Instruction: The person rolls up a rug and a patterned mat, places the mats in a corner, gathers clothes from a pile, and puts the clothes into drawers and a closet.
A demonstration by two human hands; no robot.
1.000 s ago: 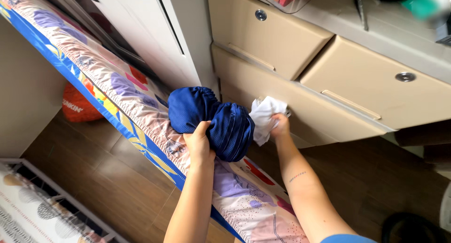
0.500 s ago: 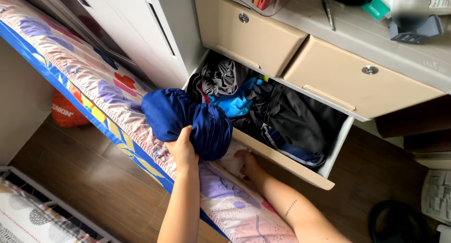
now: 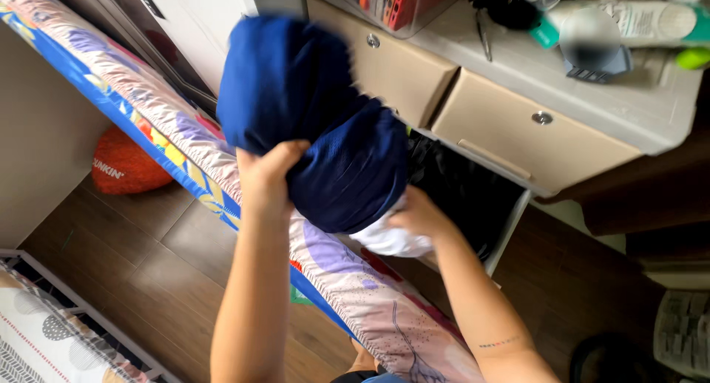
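Item: bundle of dark navy-blue ribbed fabric (image 3: pixel 318 124), bunched into two rounded lobes, held up at the centre of the view, above the ironing board and in front of the drawer unit.

Left hand (image 3: pixel 268 179): at 7 o'clock of the bundle, fingers closed around a gather of the blue cloth at its waist, thumb pressed against the fabric.

Right hand (image 3: pixel 418 214): at 5 o'clock of the bundle, touching its underside and lying against a crumpled white cloth (image 3: pixel 390 240) (fingers mostly hidden behind the fabrics, so their grip could not be told).

Support: long padded ironing board with a floral pastel cover and blue edge (image 3: pixel 185 142), running from 10 o'clock to 5 o'clock beneath the bundle.

Surroundings: beige wooden drawer unit with round metal knobs (image 3: pixel 510 131) at 2 o'clock; its lowest drawer stood open, showing dark clothing (image 3: pixel 462 194) at 3 o'clock of the bundle. Orange rounded bag (image 3: pixel 126 165) on the dark wood floor at 9 o'clock, under the board. Pale countertop (image 3: pixel 651 94) at 1 o'clock, cluttered with bottles and small items (details blurred).
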